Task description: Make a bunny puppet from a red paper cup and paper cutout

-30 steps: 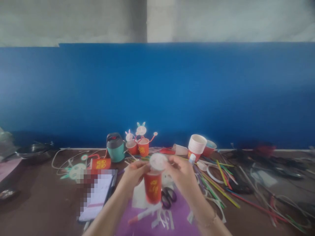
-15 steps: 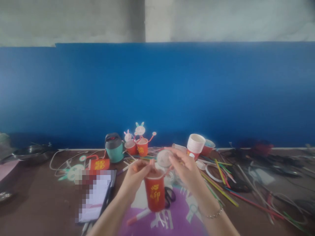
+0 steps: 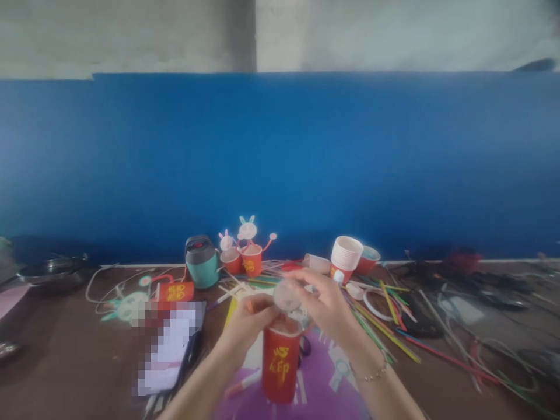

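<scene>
A red paper cup point(image 3: 280, 364) with yellow lettering stands upright in front of me, over a purple sheet. At its left rim, the fingers of my left hand point(image 3: 249, 321) are pinched together, with a bit of an orange strip point(image 3: 250, 306) showing between them. My right hand point(image 3: 326, 303) grips a round white paper disc point(image 3: 287, 295) by its right edge, just above the cup's mouth. Faint marks are drawn on the disc. What lies inside the cup is mostly hidden by the disc and fingers.
Behind stand a teal mug point(image 3: 202, 263), cups with rabbit figures point(image 3: 252, 259) and stacked paper cups point(image 3: 346, 254). A tipped red cup point(image 3: 175, 291) and a phone point(image 3: 168, 350) lie left. Colored sticks point(image 3: 387, 331) and cables point(image 3: 446, 326) spread right. The purple sheet point(image 3: 324, 385) lies below.
The cup has come lower and slightly right in view. The disc has shifted a little left and down in my right hand, and my left hand has moved slightly right and down.
</scene>
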Available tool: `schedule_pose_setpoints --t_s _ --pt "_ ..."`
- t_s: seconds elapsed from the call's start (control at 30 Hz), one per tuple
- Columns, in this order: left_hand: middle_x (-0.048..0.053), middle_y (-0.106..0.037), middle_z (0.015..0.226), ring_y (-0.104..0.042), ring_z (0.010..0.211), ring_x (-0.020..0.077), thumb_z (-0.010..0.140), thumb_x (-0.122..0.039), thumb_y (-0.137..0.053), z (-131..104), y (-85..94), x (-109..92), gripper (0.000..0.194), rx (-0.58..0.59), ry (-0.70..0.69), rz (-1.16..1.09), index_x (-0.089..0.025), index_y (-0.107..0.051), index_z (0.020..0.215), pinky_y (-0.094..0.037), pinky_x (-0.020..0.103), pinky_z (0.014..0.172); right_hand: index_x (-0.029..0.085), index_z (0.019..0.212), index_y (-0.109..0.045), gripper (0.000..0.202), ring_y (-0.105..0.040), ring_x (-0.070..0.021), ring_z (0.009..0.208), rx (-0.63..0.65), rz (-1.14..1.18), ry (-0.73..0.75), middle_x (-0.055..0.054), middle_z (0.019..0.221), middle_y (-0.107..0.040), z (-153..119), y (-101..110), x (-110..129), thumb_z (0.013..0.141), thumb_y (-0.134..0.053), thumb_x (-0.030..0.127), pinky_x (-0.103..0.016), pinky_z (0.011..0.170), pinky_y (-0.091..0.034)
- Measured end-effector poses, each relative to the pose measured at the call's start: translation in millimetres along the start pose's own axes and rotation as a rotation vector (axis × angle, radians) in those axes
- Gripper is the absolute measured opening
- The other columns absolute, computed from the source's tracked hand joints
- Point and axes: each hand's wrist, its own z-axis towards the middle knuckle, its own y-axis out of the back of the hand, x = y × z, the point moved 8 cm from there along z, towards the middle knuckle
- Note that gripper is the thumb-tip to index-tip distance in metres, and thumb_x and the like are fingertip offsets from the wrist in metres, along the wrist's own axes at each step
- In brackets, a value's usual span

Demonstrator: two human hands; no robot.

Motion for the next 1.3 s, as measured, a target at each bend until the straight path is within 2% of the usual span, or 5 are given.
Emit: schedule_pose_setpoints --t_s 0.2,0.33,0.63,1.1,1.3 --pt "0.006 -0.07 0.067 -0.063 0.071 0.0206 0.068 -0.027 -0.066 0.4 5.4 0.9 0.016 -0.048 -0.027 0.092 -0.014 -0.074 0.073 -0.046 0.027 0.071 0.022 0.099 -0.07 0.022 -0.065 -0.0218 0.096 -0.008 0.025 -0.026 -0.007 0.103 -0.072 1.5 -0.8 -5.1 0.086 -0.053 0.027 -0.035 0.082 -0.053" --pt "0.008 -0.071 0.071 -0.065 0.071 0.0226 0.063 -0.022 -0.065 -0.5 4.5 2.7 0.02 -0.034 -0.002 0.05 -0.013 -0.075 0.078 -0.048 0.031 0.072 0.021 0.097 -0.07 0.021 -0.066 -0.0212 0.09 -0.03 0.057 -0.066 -0.006 0.098 -0.073 2.2 -1.4 -10.9 0.084 -0.055 0.026 -0.035 0.081 -0.053" --pt "0.01 -0.073 0.075 -0.068 0.074 0.0266 0.061 -0.021 -0.068 -1.0 -1.0 1.6 0.025 0.006 0.026 -0.01 -0.012 -0.074 0.083 -0.049 0.034 0.073 0.019 0.092 -0.069 0.019 -0.066 -0.0183 0.077 -0.003 0.083 -0.16 -0.004 0.087 -0.073 1.9 -7.6 -21.4 0.079 -0.057 0.025 -0.029 0.067 -0.051" --pt "0.01 -0.073 0.074 -0.067 0.07 0.0261 0.06 -0.019 -0.065 -1.0 -0.7 4.4 0.026 0.009 0.045 -0.025 -0.012 -0.075 0.083 -0.049 0.034 0.07 0.02 0.088 -0.067 0.015 -0.066 -0.018 0.077 -0.011 0.035 -0.136 -0.003 0.085 -0.073 1.0 -7.8 -15.6 0.079 -0.057 0.024 -0.028 0.067 -0.051" --pt "0.01 -0.073 0.075 -0.068 0.074 0.027 0.06 -0.019 -0.069 -0.7 -1.5 2.8 0.025 0.03 0.045 -0.034 -0.013 -0.075 0.084 -0.049 0.035 0.074 0.02 0.088 -0.067 0.015 -0.066 -0.0177 0.078 -0.01 0.033 -0.149 -0.003 0.087 -0.072 0.5 -8.1 -14.4 0.078 -0.056 0.021 -0.028 0.067 -0.05"
